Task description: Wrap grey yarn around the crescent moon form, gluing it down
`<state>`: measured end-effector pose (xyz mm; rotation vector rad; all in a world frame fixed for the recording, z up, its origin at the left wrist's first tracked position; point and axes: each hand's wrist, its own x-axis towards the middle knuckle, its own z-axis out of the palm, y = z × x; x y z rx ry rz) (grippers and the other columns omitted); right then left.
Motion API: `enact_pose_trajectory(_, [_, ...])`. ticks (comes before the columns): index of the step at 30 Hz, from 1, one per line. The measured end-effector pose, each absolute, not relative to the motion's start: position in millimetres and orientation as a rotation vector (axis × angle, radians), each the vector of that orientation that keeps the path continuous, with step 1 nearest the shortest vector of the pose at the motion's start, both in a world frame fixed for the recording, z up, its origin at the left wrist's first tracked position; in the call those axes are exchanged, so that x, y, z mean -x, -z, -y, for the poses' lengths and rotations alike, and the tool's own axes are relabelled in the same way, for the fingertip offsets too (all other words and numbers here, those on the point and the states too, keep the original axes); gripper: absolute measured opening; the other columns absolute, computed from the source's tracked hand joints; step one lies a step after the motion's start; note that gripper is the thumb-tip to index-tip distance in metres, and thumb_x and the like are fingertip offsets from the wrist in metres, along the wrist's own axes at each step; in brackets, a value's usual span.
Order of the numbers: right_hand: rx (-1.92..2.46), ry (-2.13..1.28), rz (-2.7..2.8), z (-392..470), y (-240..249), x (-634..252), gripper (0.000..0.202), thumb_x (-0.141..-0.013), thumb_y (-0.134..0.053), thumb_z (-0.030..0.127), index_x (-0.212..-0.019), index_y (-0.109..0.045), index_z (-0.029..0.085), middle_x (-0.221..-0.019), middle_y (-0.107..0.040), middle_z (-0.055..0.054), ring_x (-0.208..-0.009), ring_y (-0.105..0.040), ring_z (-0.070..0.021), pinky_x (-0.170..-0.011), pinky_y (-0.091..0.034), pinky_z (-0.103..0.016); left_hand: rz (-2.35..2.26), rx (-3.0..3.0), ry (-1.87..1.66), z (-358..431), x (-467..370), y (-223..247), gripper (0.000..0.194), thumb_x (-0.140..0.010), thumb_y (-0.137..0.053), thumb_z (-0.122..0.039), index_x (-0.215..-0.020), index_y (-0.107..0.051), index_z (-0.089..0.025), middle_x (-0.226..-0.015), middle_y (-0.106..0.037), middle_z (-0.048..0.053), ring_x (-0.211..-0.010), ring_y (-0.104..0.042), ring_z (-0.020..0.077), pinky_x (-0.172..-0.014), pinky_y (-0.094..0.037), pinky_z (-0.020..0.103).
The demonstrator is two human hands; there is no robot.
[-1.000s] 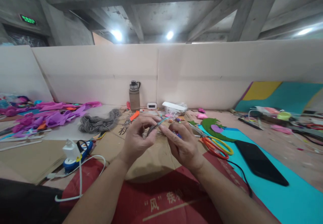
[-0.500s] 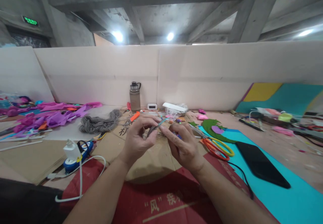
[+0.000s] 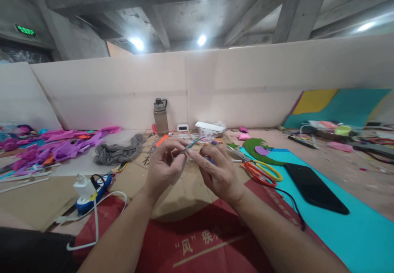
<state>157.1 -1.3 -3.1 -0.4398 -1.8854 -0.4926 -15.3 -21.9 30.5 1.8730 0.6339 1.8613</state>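
Observation:
A thin teal strip (image 3: 194, 142), with a greyish part near the fingertips, slants up to the right between my hands. My left hand (image 3: 166, 160) is closed, pinching its lower end between thumb and fingers. From the other side my right hand (image 3: 219, 170) is closed at the same piece, its index fingertip against it and the other fingers curled. My fingers cover much of the strip, so its full shape is hidden. Below the hands lies brown cardboard (image 3: 181, 199) with a red printed section (image 3: 197, 232).
Left are grey yarn (image 3: 118, 150), a power strip (image 3: 92, 199) with a white charger and purple scraps (image 3: 80, 142). A bottle (image 3: 161, 119) stands behind. Right lie red-and-yellow-handled scissors (image 3: 261, 173), a green felt piece (image 3: 257, 148) and a black phone (image 3: 314, 187) on a blue sheet (image 3: 353, 240).
The whole view has shifted slightly, moving the scene a little to the left. Both hands keep their pinch, and the strip's visible end now points up more steeply.

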Motion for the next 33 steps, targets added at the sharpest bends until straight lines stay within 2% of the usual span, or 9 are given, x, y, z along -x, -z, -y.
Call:
enact_pose_trajectory(7, [0.417,0.528,1.862,3.0,-3.1,-154.6,0.070,-0.092,-0.051,0.006,-0.153,-0.032,0.034,-0.096,-0.060,-0.005,-0.086,-0.053,-0.0185,-0.079,-0.048,-0.033,-0.627,-1.781,-1.791,17.6,17.4,-27.7,0.008,-0.079,-0.066,-0.017,-0.084,-0.063,-0.023,-0.096,-0.070,0.003,-0.083,-0.066,0.0148,-0.073,-0.053,0.028])
enact_pose_trajectory(16, [0.462,0.543,1.866,2.3,-2.5,-153.0,0.050,-0.093,-0.051,0.010,-0.140,-0.051,0.024,-0.094,-0.063,-0.006,-0.085,-0.052,-0.0200,-0.078,-0.047,-0.035,-0.606,-1.691,-1.748,15.6,16.5,-27.2,0.009,-0.079,-0.067,-0.018,-0.084,-0.062,-0.023,-0.097,-0.069,0.001,-0.077,-0.065,0.0122,-0.071,-0.053,0.027])
enact_pose_trajectory(21, [0.482,0.546,1.877,-0.5,-0.5,-153.2,0.055,-0.094,-0.049,0.010,-0.145,-0.046,0.027,-0.094,-0.063,-0.006,-0.085,-0.052,-0.0201,-0.079,-0.048,-0.036,-0.622,-1.601,-1.691,14.2,15.4,-28.1,0.012,-0.077,-0.070,-0.025,-0.083,-0.060,-0.022,-0.095,-0.068,0.001,-0.068,-0.063,0.0112,-0.066,-0.054,0.026])
enact_pose_trajectory(25, [0.502,0.548,1.891,-2.5,0.7,-152.9,0.053,-0.094,-0.049,0.011,-0.145,-0.047,0.025,-0.095,-0.063,-0.007,-0.087,-0.051,-0.0208,-0.080,-0.048,-0.037,-0.621,-1.513,-1.633,12.0,15.8,-27.4,0.018,-0.074,-0.074,-0.029,-0.083,-0.060,-0.022,-0.096,-0.067,0.000,-0.066,-0.064,0.0107,-0.063,-0.056,0.026])
enact_pose_trajectory(33, [0.603,0.508,1.927,-4.3,1.3,-149.9,0.040,-0.095,-0.047,0.011,-0.133,-0.057,0.015,-0.094,-0.065,-0.010,-0.085,-0.050,-0.0218,-0.078,-0.049,-0.037,-0.707,-1.248,-1.475,10.1,17.3,-25.7,0.024,-0.079,-0.072,-0.037,-0.091,-0.059,-0.021,-0.078,-0.065,-0.002,-0.060,-0.064,0.0113,-0.057,-0.057,0.024])
